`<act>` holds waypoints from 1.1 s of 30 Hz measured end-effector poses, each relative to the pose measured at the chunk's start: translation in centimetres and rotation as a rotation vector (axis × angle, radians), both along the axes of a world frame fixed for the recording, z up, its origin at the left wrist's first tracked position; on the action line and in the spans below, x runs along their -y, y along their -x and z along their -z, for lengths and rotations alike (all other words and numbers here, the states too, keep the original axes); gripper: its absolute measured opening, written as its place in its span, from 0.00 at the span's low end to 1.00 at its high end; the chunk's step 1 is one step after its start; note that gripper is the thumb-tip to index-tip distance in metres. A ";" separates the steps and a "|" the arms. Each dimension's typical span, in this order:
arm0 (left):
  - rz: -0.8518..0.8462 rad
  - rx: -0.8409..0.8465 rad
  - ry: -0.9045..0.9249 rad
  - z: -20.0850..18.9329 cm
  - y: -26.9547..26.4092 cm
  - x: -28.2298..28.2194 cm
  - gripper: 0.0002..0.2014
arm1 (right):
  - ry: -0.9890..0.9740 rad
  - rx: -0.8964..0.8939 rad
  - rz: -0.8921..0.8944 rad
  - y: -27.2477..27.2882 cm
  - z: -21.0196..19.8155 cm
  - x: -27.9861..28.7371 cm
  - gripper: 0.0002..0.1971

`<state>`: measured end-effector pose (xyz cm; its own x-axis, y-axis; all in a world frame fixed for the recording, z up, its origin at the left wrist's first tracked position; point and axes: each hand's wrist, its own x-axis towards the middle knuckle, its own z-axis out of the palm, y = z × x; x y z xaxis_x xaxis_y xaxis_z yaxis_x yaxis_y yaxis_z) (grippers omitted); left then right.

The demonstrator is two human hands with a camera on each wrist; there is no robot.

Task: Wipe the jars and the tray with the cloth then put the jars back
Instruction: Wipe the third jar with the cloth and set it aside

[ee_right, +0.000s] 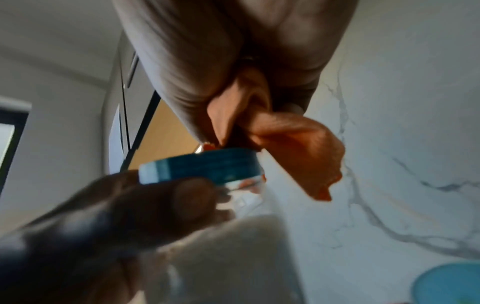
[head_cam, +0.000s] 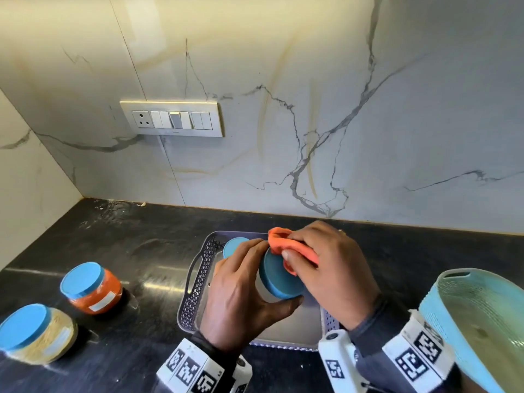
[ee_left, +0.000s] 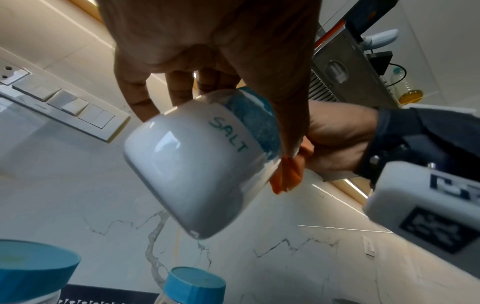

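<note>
The left hand (head_cam: 241,285) grips the salt jar (ee_left: 192,164) by its body, lid tilted toward the right hand (head_cam: 326,265), which pinches the orange cloth (head_cam: 286,242) against the lid top (blue). The tray (head_cam: 198,279) lies directly beneath both hands; two jars (head_cam: 90,287) stand well left on the counter (head_cam: 141,251).

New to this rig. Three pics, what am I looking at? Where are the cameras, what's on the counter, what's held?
No robot: a person with cameras on the head and on each wrist. The head view looks down on a black counter. The left hand grips a white jar marked SALT, tilted above a grey tray. The right hand rubs an orange cloth on its blue lid. One jar stays in the tray; two more stand to the left. The wrist views show the same grip from beneath.
</note>
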<state>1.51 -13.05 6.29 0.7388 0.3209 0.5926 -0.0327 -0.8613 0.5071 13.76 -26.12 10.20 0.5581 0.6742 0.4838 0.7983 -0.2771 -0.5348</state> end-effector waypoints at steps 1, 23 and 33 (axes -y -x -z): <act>0.014 0.011 0.014 -0.2 0.1 -0.1 0.38 | 0.002 0.014 -0.042 0.7 -0.4 -0.3 0.09; -0.028 -0.052 0.034 -1.3 0.3 -0.3 0.36 | 0.165 0.037 -0.281 -2.4 -1.6 2.6 0.09; -0.003 -0.047 0.076 -1.9 -0.1 -0.5 0.33 | 0.114 0.004 -0.386 -0.9 -2.7 0.6 0.09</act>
